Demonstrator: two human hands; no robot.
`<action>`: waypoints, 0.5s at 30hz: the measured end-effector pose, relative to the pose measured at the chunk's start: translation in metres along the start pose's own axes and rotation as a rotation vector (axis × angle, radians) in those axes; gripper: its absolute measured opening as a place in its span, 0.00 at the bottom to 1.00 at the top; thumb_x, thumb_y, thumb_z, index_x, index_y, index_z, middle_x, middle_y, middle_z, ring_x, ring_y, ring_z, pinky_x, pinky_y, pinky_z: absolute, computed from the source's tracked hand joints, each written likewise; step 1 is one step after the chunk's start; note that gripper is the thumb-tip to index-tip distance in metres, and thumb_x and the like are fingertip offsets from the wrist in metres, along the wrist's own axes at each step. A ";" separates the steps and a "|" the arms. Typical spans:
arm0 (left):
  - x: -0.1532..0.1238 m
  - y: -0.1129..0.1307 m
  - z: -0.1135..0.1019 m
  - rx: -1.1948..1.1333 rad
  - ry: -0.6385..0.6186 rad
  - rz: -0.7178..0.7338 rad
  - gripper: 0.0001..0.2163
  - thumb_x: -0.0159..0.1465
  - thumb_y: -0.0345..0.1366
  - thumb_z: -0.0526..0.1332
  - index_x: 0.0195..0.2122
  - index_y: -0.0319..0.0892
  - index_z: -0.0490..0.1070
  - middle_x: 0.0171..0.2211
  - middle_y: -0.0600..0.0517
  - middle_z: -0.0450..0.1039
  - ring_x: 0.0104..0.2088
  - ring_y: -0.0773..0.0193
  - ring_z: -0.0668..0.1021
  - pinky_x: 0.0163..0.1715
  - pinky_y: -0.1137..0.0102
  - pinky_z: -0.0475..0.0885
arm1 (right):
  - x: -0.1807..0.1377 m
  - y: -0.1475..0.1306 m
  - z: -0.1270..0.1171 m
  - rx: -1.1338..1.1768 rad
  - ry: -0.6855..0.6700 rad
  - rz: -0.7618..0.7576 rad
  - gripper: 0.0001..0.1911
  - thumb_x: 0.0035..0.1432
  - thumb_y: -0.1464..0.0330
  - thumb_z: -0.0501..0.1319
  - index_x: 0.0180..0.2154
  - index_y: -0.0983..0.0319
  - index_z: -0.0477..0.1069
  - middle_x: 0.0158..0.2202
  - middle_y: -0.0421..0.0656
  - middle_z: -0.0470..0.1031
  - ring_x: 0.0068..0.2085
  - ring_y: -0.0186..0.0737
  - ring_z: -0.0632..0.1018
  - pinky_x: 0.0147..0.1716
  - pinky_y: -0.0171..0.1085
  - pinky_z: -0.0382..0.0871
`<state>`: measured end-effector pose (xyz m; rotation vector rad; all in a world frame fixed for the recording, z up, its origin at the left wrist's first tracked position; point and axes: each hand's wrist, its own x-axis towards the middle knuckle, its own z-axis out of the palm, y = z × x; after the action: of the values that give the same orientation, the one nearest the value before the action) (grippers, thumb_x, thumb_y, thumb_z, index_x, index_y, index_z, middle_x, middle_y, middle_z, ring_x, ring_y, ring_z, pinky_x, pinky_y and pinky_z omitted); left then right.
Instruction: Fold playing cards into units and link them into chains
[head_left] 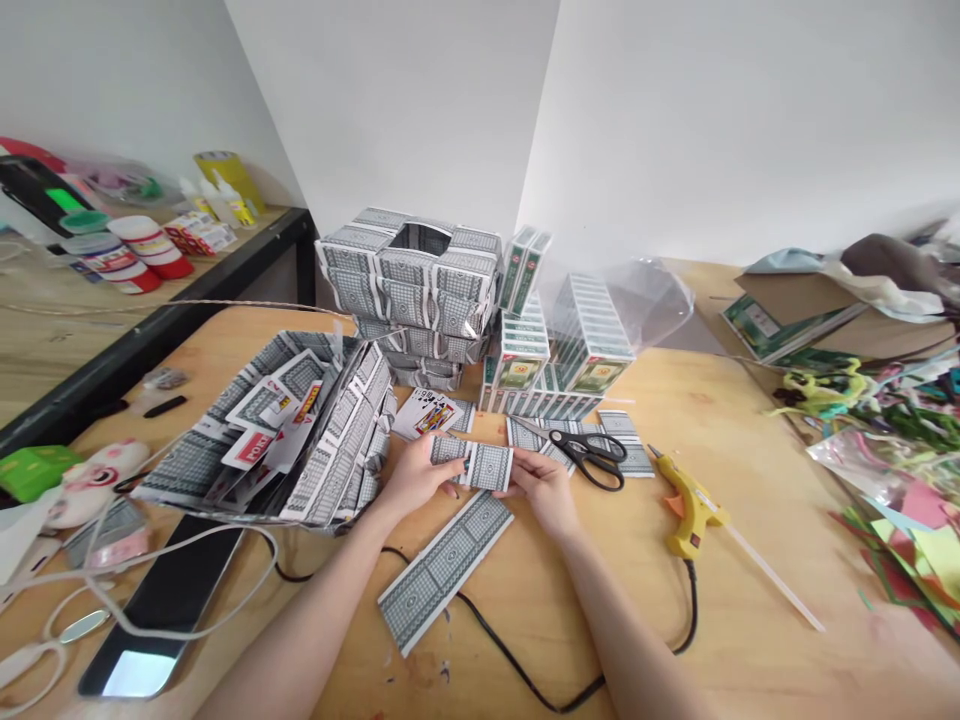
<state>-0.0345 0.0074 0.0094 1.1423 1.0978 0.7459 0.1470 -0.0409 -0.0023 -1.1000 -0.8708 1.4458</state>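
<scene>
Between my two hands is a piece of grey-patterned playing cards [491, 467], held just above the table. My left hand [416, 478] grips its left end with the thumb on top. At the right end, the fingers of my right hand [541, 485] pinch the edge. Below them a long strip of joined playing cards [446, 570] lies slanted on the table. Black-handled scissors [592, 455] rest on more cards just right of my right hand. Loose face-up cards [426, 415] lie behind my left hand.
A yellow glue gun [690, 510] with its cord lies at right. Behind stand stacked card boxes [596, 340] and a box built from cards [420, 275]. An open card-covered tray [337, 450] with loose cards is at left, near a phone [169, 600] and white cables.
</scene>
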 end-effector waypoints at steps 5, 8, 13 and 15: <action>-0.001 0.001 0.000 -0.080 -0.117 -0.025 0.14 0.54 0.36 0.60 0.38 0.41 0.56 0.23 0.57 0.71 0.16 0.65 0.76 0.13 0.74 0.69 | 0.000 0.000 -0.001 -0.022 0.015 0.013 0.15 0.47 0.63 0.63 0.39 0.59 0.75 0.36 0.41 0.78 0.35 0.45 0.78 0.29 0.43 0.77; -0.001 0.001 0.000 -0.117 -0.157 -0.016 0.14 0.55 0.40 0.59 0.38 0.42 0.55 0.21 0.59 0.70 0.15 0.66 0.75 0.11 0.74 0.68 | 0.001 0.000 -0.002 -0.044 -0.001 0.016 0.16 0.47 0.62 0.63 0.39 0.59 0.75 0.37 0.41 0.78 0.35 0.45 0.78 0.28 0.42 0.77; -0.001 -0.002 0.002 0.014 -0.093 0.017 0.17 0.52 0.37 0.63 0.39 0.41 0.56 0.17 0.60 0.69 0.15 0.66 0.74 0.12 0.75 0.68 | 0.001 0.002 -0.001 -0.064 -0.022 -0.008 0.15 0.47 0.63 0.62 0.38 0.60 0.75 0.37 0.41 0.77 0.34 0.45 0.77 0.27 0.41 0.76; 0.000 -0.003 0.004 0.059 -0.031 0.039 0.17 0.52 0.35 0.63 0.38 0.40 0.57 0.17 0.59 0.70 0.15 0.66 0.75 0.12 0.75 0.67 | 0.001 0.002 0.001 -0.039 0.012 -0.012 0.16 0.48 0.63 0.61 0.40 0.61 0.74 0.36 0.42 0.76 0.35 0.45 0.77 0.27 0.41 0.76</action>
<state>-0.0311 0.0056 0.0061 1.2244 1.0801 0.7286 0.1452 -0.0405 -0.0042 -1.1292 -0.8989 1.4167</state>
